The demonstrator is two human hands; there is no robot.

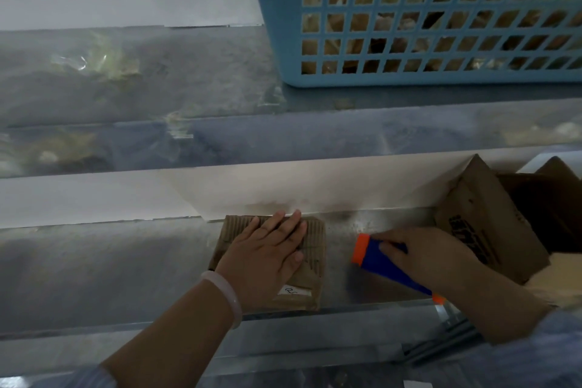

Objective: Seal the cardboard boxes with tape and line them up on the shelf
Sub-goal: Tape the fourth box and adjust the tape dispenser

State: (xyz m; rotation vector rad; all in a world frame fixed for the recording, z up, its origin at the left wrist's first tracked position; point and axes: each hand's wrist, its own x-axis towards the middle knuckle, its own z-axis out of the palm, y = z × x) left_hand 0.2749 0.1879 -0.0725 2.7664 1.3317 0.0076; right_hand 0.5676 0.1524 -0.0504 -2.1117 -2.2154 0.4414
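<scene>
At the far left the metal shelf (94, 261) runs bare and grey, its front lip crossing the view below the forearms; above it a second shelf level (132, 94) carries scraps of clear tape or film (94, 61) stuck to its surface. A pale bangle (227, 296) circles the left wrist; the left hand (267, 253) lies flat, palm down, fingers spread and extended, on top of a small flat cardboard box (310, 283) that sits on the lower shelf close to the back wall; the box's ribbed top and a small white label (294, 291) near its front edge show beside the hand; whether tape already runs across it cannot be told. Just right of the box, apart from it, the right hand (431, 257) is curled around a blue tool with an orange cap (378, 264), apparently a tape cutter or dispenser handle, though its exact kind is unclear; the orange end points toward the box and the tool lies low over the shelf. Behind the right hand stands a larger open cardboard box (485, 224), flaps raised, with dark print on its side. On the upper level at the right sits a blue plastic basket (409, 77), lattice-sided, holding pale brownish items too blurred to name.
</scene>
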